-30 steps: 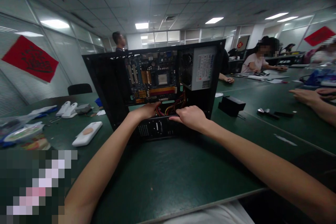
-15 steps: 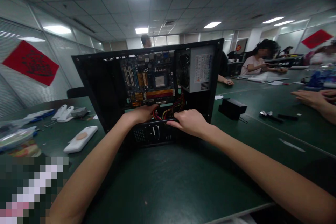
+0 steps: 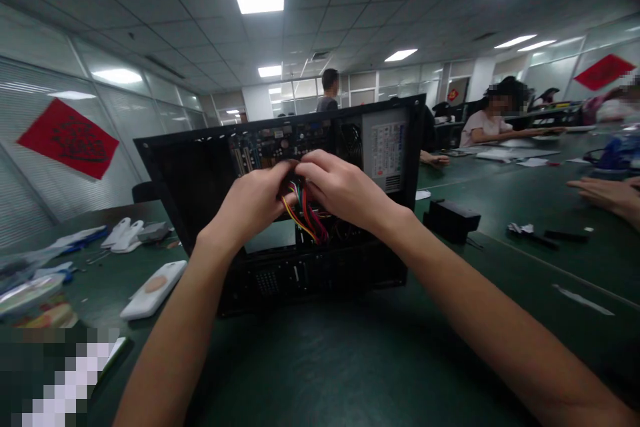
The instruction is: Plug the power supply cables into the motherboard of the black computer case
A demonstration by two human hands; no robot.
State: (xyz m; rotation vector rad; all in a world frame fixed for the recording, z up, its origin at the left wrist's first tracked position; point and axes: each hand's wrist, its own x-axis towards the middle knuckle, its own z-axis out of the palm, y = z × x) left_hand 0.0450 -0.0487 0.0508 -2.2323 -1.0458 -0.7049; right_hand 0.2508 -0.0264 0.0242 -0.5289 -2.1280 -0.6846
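Mid-scene on the green tabletop [image 3: 320,353], an open computer case [image 3: 345,273] stands on edge, its interior facing near, presumably for access. The left hand [image 3: 253,207] has its grip closed round multicoloured cables [image 3: 311,217]; the right hand [image 3: 345,190] curls over their upper end (fingertips hidden, hold cannot be told), apparently steadying them. Both hands partly obstruct the circuit board [image 3: 313,137]. A white device [image 3: 155,288] lies left, a black box [image 3: 453,219] right.

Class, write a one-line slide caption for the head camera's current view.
Left hand and right hand hold coloured wires at an open computer case on a green table.
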